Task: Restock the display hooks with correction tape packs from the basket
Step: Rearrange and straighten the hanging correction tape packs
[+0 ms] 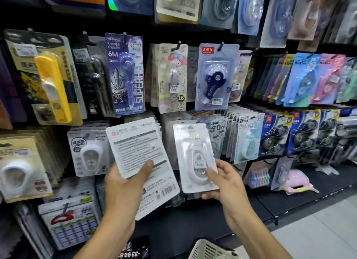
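Head view: two correction tape packs in hand, facing the hooks.
Right hand [225, 183] pinches white pack [195, 156] by its lower edge, long axis upright, hang hole at 12 o'clock from the grip, below the hooked white pack [88, 152] row. Left hand [125, 187] grips a back-facing stack [141, 162], tilted toward 11. Basket [210, 249] at 6 o'clock. Right hand looks likelier to hang first.

Basket [209, 249] at 6 o'clock cut by bottom edge; top-row packs [193, 5] at 12 o'clock cropped, blurred.
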